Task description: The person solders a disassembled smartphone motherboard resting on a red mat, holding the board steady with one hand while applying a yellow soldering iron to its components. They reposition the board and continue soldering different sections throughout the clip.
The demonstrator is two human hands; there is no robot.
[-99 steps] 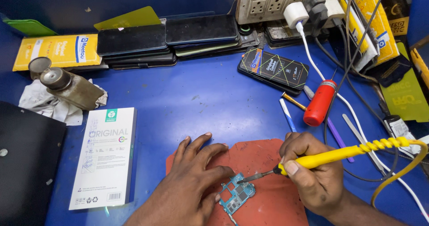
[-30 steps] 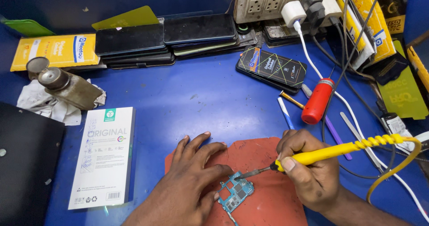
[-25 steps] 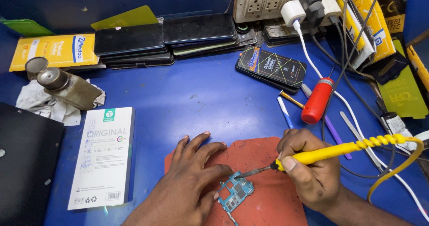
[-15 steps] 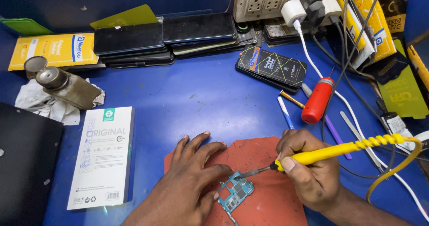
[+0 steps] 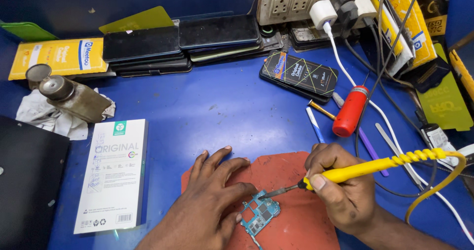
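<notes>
A small blue-green printed circuit board [image 5: 260, 215] with dark chips lies on a flat rust-red rubber mat [image 5: 291, 215] at the bench's [image 5: 217, 106] six o'clock edge. The left hand [image 5: 210, 205] lies spread, fingers pinning the board's nine o'clock side. The right hand [image 5: 340, 190] grips a yellow plastic soldering iron [image 5: 375, 166], metal tip touching the board's top. At one o'clock lies a red-handled screwdriver [image 5: 349, 110]; at nine, a white cardboard box [image 5: 114, 173].

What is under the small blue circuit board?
The circuit board lies on a red-brown mat on the blue table. The left hand covers the mat's left part; beneath the board itself nothing shows.
</notes>
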